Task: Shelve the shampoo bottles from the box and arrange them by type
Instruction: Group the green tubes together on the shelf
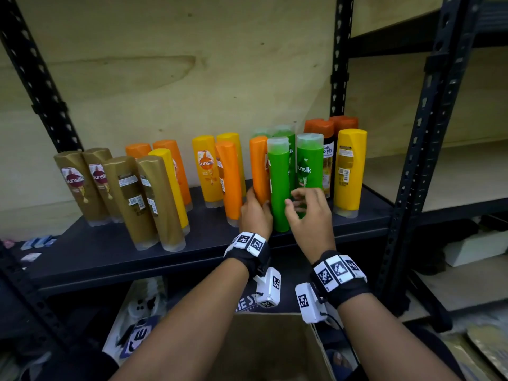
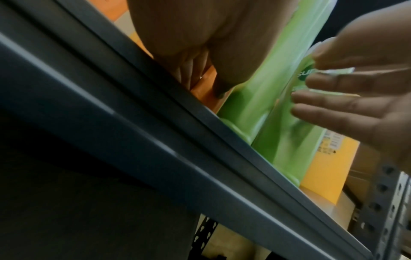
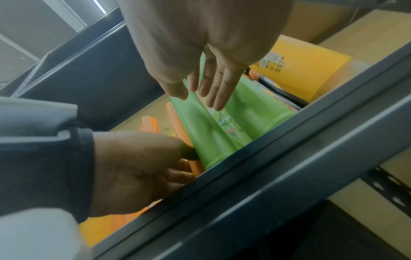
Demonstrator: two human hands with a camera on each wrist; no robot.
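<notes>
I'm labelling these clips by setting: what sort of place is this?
Likely a stockroom or shop storage area: black slotted metal shelving, rows of shampoo bottles on the shelf, and an open cardboard box below.

- At the top of the frame we see the right hand point(image 3: 206, 52), fingers straight, above two green bottles point(image 3: 213, 133) standing on the dark shelf point(image 3: 289, 158).
- At lower left, our left hand point(image 3: 133, 168) grips an orange bottle point(image 3: 195, 167) beside them.
- A yellow bottle point(image 3: 311, 70) stands at upper right.
</notes>
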